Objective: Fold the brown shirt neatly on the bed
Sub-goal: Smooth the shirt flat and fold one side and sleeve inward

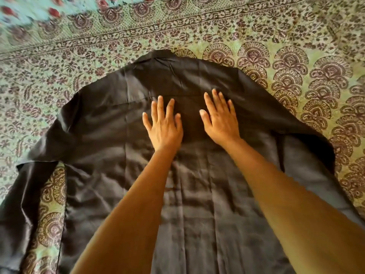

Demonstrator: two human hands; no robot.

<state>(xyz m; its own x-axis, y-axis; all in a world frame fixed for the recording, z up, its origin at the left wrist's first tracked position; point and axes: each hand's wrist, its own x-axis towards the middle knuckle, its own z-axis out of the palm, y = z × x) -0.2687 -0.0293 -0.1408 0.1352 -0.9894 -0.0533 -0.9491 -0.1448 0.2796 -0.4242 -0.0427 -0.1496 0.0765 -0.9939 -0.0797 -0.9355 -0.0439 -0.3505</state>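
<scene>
The dark brown shirt (110, 135) lies spread flat on the bed, back side up, its collar end pointing away from me. One sleeve hangs down at the lower left, the other folds over at the right. My left hand (164, 125) rests palm down on the upper middle of the shirt, fingers spread. Beside it, a hand's width to the right, my right hand (219, 117) also lies flat on the cloth with fingers apart. Neither hand grips the fabric. Creases run down the shirt's lower half between my forearms.
A green bedspread (276, 36) with a dark floral and fan print covers the bed all around the shirt. A turquoise cloth with red flowers (29, 10) lies at the far left corner.
</scene>
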